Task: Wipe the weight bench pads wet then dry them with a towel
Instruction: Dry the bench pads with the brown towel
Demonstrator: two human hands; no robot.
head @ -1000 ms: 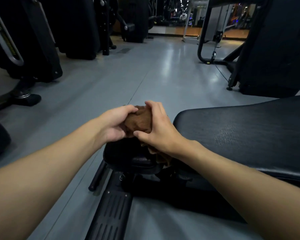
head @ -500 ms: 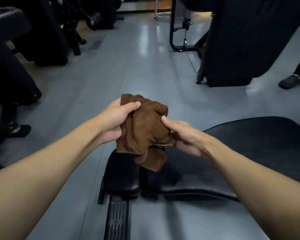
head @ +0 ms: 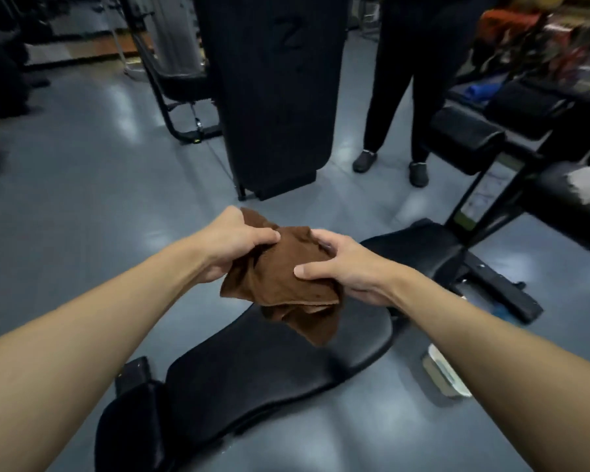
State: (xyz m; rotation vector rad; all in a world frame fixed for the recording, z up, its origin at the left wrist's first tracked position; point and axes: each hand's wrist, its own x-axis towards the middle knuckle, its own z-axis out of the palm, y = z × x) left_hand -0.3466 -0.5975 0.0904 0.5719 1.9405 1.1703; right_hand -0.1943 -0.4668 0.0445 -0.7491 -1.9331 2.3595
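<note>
A crumpled brown towel (head: pixel 280 281) hangs in the air above the black bench. My left hand (head: pixel 234 245) grips its upper left edge and my right hand (head: pixel 344 269) clasps its right side, thumb on top. Below it lies the long black back pad (head: pixel 269 376), running from lower left to upper right. A smaller black seat pad (head: pixel 126 434) sits at its near end, and another pad section (head: pixel 419 247) lies beyond my right hand. The towel does not touch any pad.
A person in black trousers (head: pixel 402 97) stands on the grey floor behind the bench. A tall black machine panel (head: pixel 273 93) rises at centre. Padded rollers and a frame (head: pixel 525 172) stand at right. A flat light object (head: pixel 447 373) lies on the floor.
The towel has been lifted off the pad and spread between both hands. My view has swung to the right, bringing the standing person and the roller pads into sight.
</note>
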